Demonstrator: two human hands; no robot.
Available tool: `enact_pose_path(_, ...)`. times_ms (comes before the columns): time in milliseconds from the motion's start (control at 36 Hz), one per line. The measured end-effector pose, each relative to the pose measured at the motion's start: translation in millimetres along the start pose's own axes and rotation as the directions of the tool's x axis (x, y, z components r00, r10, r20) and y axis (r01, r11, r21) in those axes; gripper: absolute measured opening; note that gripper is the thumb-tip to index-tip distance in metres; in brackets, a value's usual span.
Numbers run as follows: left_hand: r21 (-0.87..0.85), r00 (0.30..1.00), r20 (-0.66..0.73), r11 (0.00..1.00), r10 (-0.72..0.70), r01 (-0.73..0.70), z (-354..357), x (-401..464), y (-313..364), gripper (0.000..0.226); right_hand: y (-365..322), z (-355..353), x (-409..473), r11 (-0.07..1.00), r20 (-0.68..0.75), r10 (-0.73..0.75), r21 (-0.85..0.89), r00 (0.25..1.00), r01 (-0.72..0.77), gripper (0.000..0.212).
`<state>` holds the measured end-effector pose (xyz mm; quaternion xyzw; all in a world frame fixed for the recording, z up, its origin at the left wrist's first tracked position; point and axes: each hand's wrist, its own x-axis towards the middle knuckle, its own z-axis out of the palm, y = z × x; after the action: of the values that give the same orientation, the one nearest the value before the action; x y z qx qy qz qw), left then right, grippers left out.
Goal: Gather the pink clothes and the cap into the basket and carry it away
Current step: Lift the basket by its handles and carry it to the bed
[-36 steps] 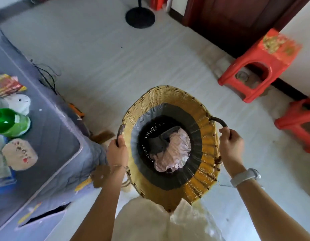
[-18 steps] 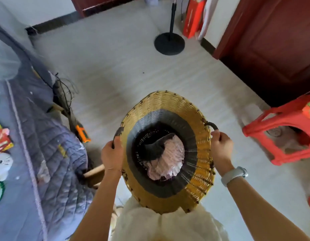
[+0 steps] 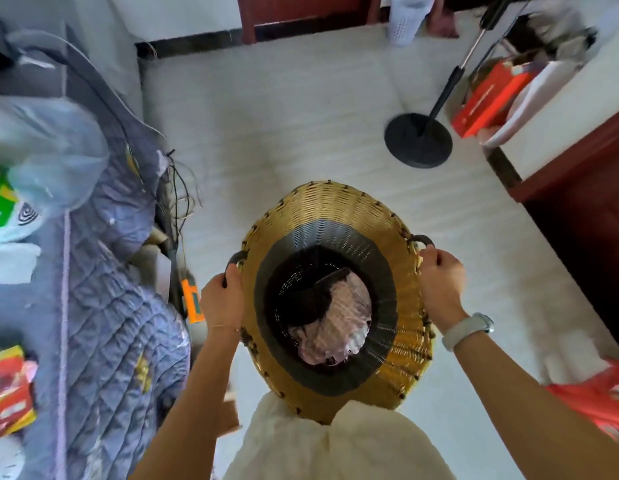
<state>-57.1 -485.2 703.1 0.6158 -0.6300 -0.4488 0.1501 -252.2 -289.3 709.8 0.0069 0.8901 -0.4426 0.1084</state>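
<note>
left hand (image 3: 220, 296) clenched on dark left handle | right hand (image 3: 439, 278) clenched on right handle | basket (image 3: 330, 209) woven, yellow rim, dark lower band, mouth up, held above floor (image 3: 301, 133) | pink clothes (image 3: 339, 327) and dark cap (image 3: 315, 299) at bottom

Bright daylight, wide-angle warping, blurred edges

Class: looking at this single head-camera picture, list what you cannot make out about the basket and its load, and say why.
- Basket underside: hidden by its own walls.
- Dark item, possibly the cap: shadowed, partly under pink clothes.
- Left hand and right hand fingertips: wrapped around the handles.
</note>
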Motion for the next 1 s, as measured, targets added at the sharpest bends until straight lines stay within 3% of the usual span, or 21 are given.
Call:
enact_pose_path(222, -0.034, 0.996, -0.061, 0.998, -0.059, 0.057, -13.3, 136.4, 77.1, 0.035, -119.3, 103.6, 79.4, 0.999, 0.111, -0.017, 0.045, 0.994, 0.012, 0.042)
enact_pose_path(417, -0.053, 0.988, -0.147, 0.998, -0.052, 0.045, -11.3, 246.0, 131.4, 0.043, -189.7, 184.3, 154.0, 0.997, 0.171, -0.004, 0.077, 0.985, -0.009, 0.040)
enact_pose_path(750, -0.044, 0.974, -0.216, 0.997, -0.068, 0.060, 26.6, 467.0, 263.1, 0.038, -338.5, 341.4, 347.7, 0.994, 0.298, -0.032, 0.107, 0.954, -0.001, 0.043)
enact_pose_path(1000, -0.202, 0.963, -0.222, 0.973, -0.155, 0.110, 33.0, 600.0, 349.1, 0.033, -446.9, 435.0, 456.4, 0.994, 0.359, -0.074, 0.102, 0.930, 0.040, 0.034)
